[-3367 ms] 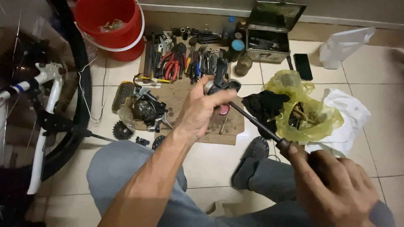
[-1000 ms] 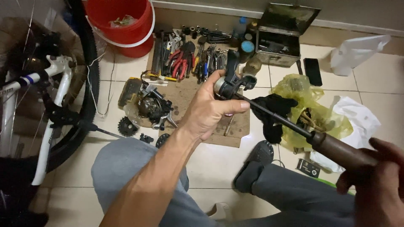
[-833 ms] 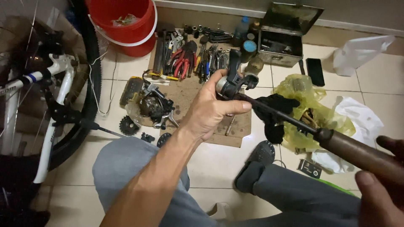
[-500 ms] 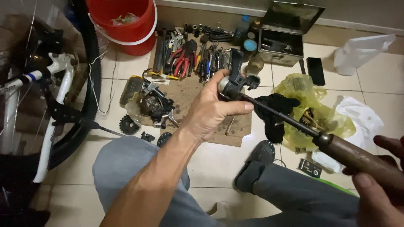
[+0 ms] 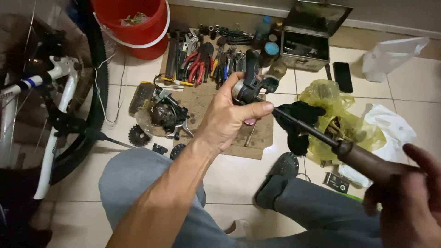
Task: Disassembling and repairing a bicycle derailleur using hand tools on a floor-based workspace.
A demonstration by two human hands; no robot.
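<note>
My left hand grips a black and silver bicycle shifter part, raised above the cardboard mat. My right hand holds the brown wooden handle of a long screwdriver. Its dark shaft runs up and left, and the tip meets the part by my left thumb. My grey-trousered legs are below, with a black shoe on the tiles.
Pliers and wrenches lie in a row at the back of the mat, bike parts on its left. A red bucket, open metal toolbox, yellow bag and white bicycle frame with wheel surround me.
The right hand has pulled back along the screwdriver handle and now sits low at the frame's right edge. The left hand keeps the part steady, slightly higher and to the right.
</note>
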